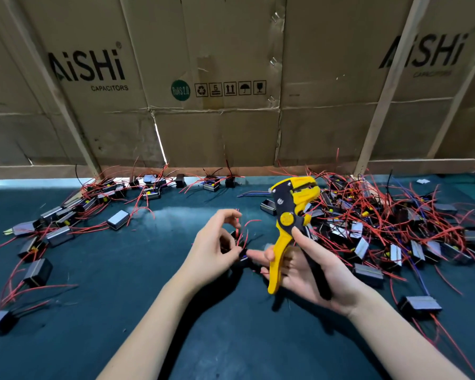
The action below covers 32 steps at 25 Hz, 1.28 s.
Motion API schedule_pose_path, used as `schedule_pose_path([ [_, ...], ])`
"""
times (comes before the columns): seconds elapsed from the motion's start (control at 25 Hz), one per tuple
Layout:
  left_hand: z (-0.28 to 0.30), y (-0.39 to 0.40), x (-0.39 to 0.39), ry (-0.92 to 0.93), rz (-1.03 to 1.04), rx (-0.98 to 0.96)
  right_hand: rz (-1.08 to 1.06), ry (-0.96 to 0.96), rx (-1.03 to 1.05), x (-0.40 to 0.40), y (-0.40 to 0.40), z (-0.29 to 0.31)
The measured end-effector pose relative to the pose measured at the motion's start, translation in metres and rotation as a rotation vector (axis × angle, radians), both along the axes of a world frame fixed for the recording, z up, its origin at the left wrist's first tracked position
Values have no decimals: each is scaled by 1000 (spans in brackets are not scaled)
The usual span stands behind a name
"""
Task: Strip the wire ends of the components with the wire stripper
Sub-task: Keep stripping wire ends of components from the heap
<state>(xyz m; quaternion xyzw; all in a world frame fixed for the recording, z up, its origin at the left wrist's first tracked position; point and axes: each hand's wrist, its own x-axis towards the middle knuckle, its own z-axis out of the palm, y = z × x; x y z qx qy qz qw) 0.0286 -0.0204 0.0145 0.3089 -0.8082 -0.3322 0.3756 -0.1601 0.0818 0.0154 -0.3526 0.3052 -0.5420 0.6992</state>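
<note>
Likely assembly workshop, capacitor cartons (231, 78), wired components (381, 223)

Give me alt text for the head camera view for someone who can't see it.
A person's right hand holds a yellow and black wire stripper upright while the left hand pinches the red wires of a small black component over a dark green table. More wired components lie in heaps at left and right, before cardboard boxes.

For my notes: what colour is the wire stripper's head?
Yellow and black; the wire stripper shows best in the head view.
</note>
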Motion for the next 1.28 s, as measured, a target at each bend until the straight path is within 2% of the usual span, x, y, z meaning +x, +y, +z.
schedule_pose_path([
  [0.16,-5,-9,3,-24,133,20,-418,294,59,-18,-10,1],
  [0.28,-6,-15,6,15,273,33,-574,314,79,-26,-12,-1],
  [0.48,-4,-8,3,-51,216,15,-493,474,11,-36,-3,4],
  [0.56,3,-8,9,-67,144,2,-409,445,-37,-41,1,7],
  [0.6,6,-9,13,-122,84,-1,-373,418,-60,-43,3,10],
  [0.72,11,-13,26,-495,-22,-89,-324,364,-110,-45,7,16],
  [0.8,13,-15,29,-504,2,-73,-325,358,-125,-47,9,19],
  [0.88,14,-21,35,-464,200,-61,-339,366,-140,-47,10,21],
  [1.0,13,-36,61,-502,668,-49,-366,395,-162,-48,12,23],
  [1.08,11,-44,77,-527,885,-41,-376,399,-163,-48,12,25],
  [1.16,9,-47,81,-527,984,-143,-376,393,-157,-48,11,25],
  [1.28,10,-43,62,-367,843,-403,-368,390,-159,-48,11,24],
])
